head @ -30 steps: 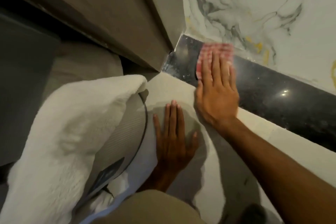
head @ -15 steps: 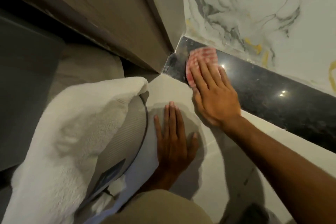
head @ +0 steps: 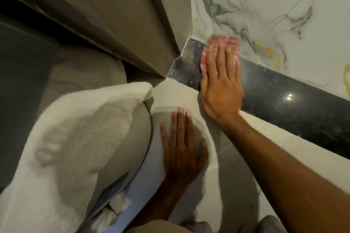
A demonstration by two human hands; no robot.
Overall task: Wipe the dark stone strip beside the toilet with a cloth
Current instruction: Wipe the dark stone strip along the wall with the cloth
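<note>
A dark polished stone strip point(head: 284, 98) runs from the doorframe corner down to the right, between pale floor tile and veined marble floor. A red-and-white checked cloth point(head: 225, 40) lies on the strip's left end, blurred. My right hand point(head: 220, 83) lies flat on the cloth with its fingers spread, pressing it onto the stone; only the cloth's far edge and left side show past my fingers. My left hand point(head: 181, 147) rests flat, palm down, on the pale tile just below, holding nothing.
A brown doorframe point(head: 151, 24) meets the strip's left end. A white fluffy towel point(head: 66, 138) and grey ribbed fabric point(head: 123, 147) hang at lower left. White marble point(head: 274, 15) with grey and gold veins lies beyond the strip. White specks dot the strip's left end.
My right hand slid the cloth left toward the doorframe corner, then back right and slightly up the strip. My left hand has stayed planted on the tile.
</note>
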